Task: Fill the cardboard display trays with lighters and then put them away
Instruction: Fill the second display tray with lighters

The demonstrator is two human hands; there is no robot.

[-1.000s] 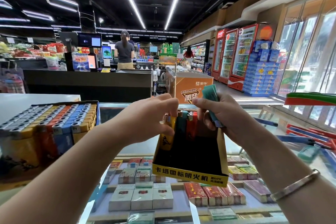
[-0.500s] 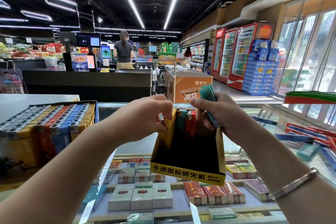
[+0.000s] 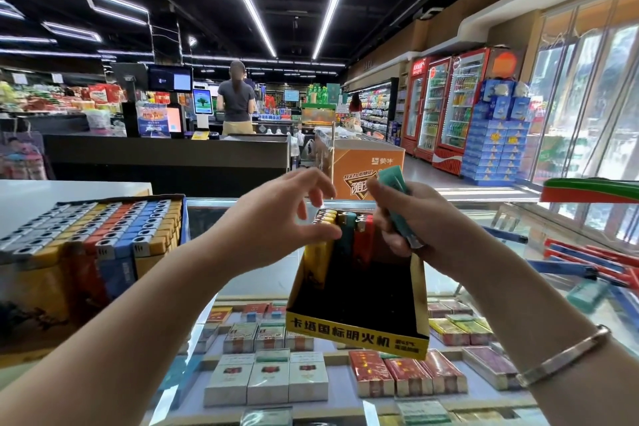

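Centrally, the right hand (image 3: 420, 218) grips teal lighters (image 3: 397, 197) pointing upward; the left hand (image 3: 276, 221), fingers spread, hovers over the tray (image 3: 359, 334).

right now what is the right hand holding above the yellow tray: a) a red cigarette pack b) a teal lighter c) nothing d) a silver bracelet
b: the right hand has its fingers curled round a teal lighter, whose end sticks up above the knuckles, over the back of the yellow tray.
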